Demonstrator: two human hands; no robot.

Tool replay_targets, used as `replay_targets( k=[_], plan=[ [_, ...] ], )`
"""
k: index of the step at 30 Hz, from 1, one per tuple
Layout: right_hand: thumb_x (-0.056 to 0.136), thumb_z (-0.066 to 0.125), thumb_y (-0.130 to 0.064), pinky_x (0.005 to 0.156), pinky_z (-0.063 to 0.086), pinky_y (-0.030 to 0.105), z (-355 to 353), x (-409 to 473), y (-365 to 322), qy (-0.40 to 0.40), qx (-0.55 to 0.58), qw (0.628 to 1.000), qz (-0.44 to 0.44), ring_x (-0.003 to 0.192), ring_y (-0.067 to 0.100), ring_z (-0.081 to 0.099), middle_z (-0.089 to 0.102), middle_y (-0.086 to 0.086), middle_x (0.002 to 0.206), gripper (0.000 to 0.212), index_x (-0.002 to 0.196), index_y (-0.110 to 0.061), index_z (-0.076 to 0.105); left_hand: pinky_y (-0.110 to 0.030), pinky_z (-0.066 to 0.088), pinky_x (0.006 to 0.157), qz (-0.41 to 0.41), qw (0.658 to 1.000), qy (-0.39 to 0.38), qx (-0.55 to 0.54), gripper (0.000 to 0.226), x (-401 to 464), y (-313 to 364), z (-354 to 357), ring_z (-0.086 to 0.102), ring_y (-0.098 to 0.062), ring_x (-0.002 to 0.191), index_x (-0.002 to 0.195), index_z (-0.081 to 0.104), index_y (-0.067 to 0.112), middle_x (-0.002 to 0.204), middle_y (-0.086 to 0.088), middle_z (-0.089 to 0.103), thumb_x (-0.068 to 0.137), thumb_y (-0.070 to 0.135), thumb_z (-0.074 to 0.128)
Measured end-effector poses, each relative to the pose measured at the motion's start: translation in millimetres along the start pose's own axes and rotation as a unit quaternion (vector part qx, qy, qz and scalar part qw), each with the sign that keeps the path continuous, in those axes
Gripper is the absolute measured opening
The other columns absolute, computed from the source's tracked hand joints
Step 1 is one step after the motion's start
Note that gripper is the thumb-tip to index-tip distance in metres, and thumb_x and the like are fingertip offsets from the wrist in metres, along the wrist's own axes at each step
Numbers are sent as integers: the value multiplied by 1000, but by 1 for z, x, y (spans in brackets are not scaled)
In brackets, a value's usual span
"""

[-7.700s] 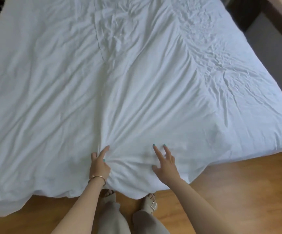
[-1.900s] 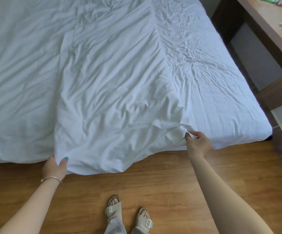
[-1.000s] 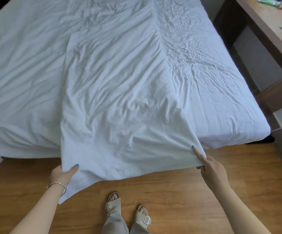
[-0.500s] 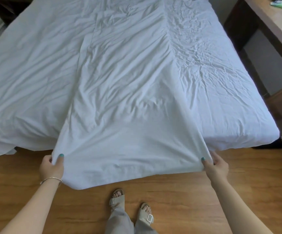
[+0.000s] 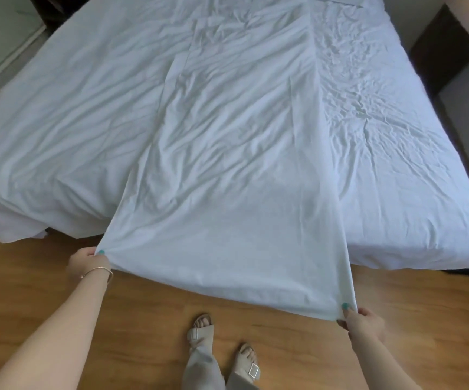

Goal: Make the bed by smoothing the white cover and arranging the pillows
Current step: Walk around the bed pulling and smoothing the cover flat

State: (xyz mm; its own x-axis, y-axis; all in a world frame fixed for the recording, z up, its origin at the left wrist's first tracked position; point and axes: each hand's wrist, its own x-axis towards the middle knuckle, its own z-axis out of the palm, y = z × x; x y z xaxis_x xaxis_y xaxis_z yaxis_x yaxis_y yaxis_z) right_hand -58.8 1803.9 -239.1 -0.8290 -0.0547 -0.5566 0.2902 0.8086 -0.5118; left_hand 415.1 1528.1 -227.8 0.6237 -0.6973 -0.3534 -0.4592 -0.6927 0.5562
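Observation:
The white cover (image 5: 227, 170) lies wrinkled down the middle of the bed and hangs out over the floor at the foot end, pulled taut between two corners. My left hand (image 5: 87, 260) pinches its left corner, level with the bed's edge. My right hand (image 5: 364, 323) pinches the right corner, lower and further from the bed, over the floor. Under the cover the bed (image 5: 410, 192) is spread with a creased white sheet. No pillows are in view.
Wooden floor (image 5: 424, 305) runs along the foot of the bed, and my sandalled feet (image 5: 227, 350) stand on it. Dark wooden furniture (image 5: 452, 60) stands close to the bed's right side. A pale wall or door (image 5: 0, 32) is at the far left.
Both hands have pulled the cover's corners further out from the bed over the floor; my right hand has drawn back more than the left, and the cover is stretched tighter.

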Motion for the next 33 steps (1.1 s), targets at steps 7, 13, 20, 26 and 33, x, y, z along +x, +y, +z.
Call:
replay_targets(
  k=[7,13,20,26,33],
  plan=[
    [93,60,-30,58,44,29,32,-17,14,-105,-2,994,25,69,23,68,63,6,99,30,115,-10,56,-41,41,97,-47,985,-167,-7,25,-25,-23,39,53,-37,111,111,63,1,119,-19,56,90,12,54],
    [100,50,-35,63,45,28,36,-71,16,-279,-92,954,52,75,20,63,66,10,100,32,114,-8,55,-29,39,76,3,930,-351,112,12,-110,-78,19,58,-25,92,84,58,19,91,-9,59,93,17,51],
    [99,46,-39,58,35,23,29,-162,43,-458,-462,751,-114,74,13,49,53,3,88,30,107,-13,58,-22,37,82,82,823,-460,323,21,-222,-175,-12,54,-22,116,88,55,24,108,3,60,93,34,38],
    [82,48,-52,87,39,28,57,-210,60,-525,-598,592,-128,106,22,55,54,4,109,39,101,-20,56,-30,46,75,25,864,-440,244,24,-185,-174,-44,54,-18,77,87,56,26,85,-4,59,94,35,35],
    [90,49,-55,91,45,31,136,-262,13,-457,-664,584,-94,106,18,57,58,1,122,57,130,-14,56,-33,43,81,9,832,-507,224,24,-98,-175,-116,53,-16,84,95,62,24,93,-3,60,93,37,41]
  ],
)
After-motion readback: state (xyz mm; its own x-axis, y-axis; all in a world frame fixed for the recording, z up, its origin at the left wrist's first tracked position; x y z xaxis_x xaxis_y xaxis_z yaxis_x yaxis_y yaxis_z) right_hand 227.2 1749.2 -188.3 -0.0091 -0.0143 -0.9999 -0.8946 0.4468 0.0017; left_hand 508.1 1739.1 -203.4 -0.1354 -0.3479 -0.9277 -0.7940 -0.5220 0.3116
